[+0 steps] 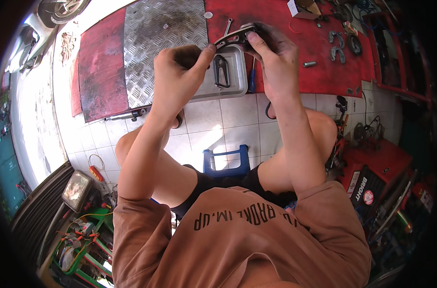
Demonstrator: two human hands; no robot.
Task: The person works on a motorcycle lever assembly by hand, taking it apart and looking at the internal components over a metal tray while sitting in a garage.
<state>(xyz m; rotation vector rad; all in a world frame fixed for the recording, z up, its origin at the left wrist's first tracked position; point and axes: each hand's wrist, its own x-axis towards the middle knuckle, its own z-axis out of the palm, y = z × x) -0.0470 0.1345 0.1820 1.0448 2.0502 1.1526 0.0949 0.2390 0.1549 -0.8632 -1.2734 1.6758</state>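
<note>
I hold a dark, curved metal part with holes [233, 39] raised over a silver tray [236, 77]. My left hand [181, 72] grips its left end between thumb and curled fingers, and my right hand [276, 60] is closed on its right end, thumb on top, fingers darkened with grime. In the tray lies a black elongated part [222, 72]. A blue-handled screwdriver [252, 80] lies just right of the tray, and a wrench [228, 28] lies behind the held part.
A diamond-plate sheet [146, 24] and red mats [98, 72] bear a cardboard box [302, 9], small parts [336, 48] and a socket [309, 64]. A blue stool [225, 149] is between my legs. Red equipment [377, 163] crowds the right, a green crate [103, 216] the lower left.
</note>
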